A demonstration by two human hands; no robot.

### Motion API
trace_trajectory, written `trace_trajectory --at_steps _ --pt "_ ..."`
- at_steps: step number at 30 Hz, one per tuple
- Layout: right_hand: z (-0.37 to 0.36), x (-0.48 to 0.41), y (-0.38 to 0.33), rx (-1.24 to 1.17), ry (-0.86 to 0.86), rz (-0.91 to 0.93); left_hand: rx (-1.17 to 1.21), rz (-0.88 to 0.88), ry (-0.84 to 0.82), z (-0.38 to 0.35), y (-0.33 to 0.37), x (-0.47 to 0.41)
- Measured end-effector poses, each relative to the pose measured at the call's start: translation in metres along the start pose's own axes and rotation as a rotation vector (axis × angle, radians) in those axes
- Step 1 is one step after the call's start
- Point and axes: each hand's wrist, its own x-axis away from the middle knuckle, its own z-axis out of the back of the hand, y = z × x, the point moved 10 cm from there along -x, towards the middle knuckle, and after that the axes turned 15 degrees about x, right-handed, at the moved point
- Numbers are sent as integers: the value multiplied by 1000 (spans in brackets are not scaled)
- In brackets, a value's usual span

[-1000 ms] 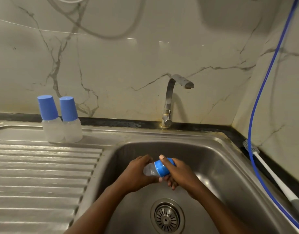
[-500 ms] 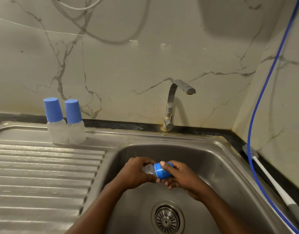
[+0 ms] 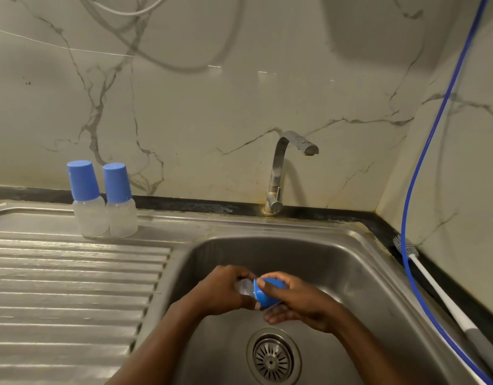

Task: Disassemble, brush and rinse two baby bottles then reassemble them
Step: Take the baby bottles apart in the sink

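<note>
So both hands are low in the stainless steel sink basin [image 3: 351,273], just above the round metal drain strainer [image 3: 271,359], same spot as a second ago. The small clear plastic baby bottle [image 3: 244,289] is held between them, lying roughly on its side, its blue plastic cap [image 3: 267,294] pointing to the person's right.

The left hand [image 3: 221,290] has its fingers curled round the clear body, and only a sliver of plastic peeks out. The right hand [image 3: 298,304] is clamped on the cap. That grip is what's changed: a second ago one finger stood up across the top of the cap, and now the fingers wrap over the top with the thumb pressed near the rim, so the hand has rolled round it a bit. The cap still sits tight against the body, and I can't tell if it's loosened at all.

Nothing else has moved. Two more clear bottles with tall blue caps [image 3: 88,201] [image 3: 119,202] stand upright and touching at the back of the ribbed steel drainboard [image 3: 59,287], left of the basin. The curved chrome tap [image 3: 281,168] looks dry. A bottle brush with a long white handle [image 3: 434,284] lies along the dark counter edge on the right, and a thin blue hose [image 3: 423,162] runs down the marble wall past it.

The whole scene sits slightly lower in the picture than before, which looks like head movement.
</note>
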Motion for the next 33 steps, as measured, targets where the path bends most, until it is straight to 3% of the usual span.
trace_trajectory --at_steps 8,13,16,22,25,28,33 --pt "-1 -7 -4 229 91 72 93 -2 1 -4 5 0" --pt "27 -1 -28 61 201 232 325 121 25 15 -14 8" --pt "47 10 -26 -77 222 236 443 137 36 17 -16 11" --pt "84 11 4 -118 396 148 376 41 243 36 -22 4" --pt "99 3 18 99 486 99 326 20 294 39 -28 4" --pt "111 -8 28 519 569 42 240 -4 316 39 -28 1" --pt "120 -25 71 946 569 -86 187 -39 330 37 -21 0"
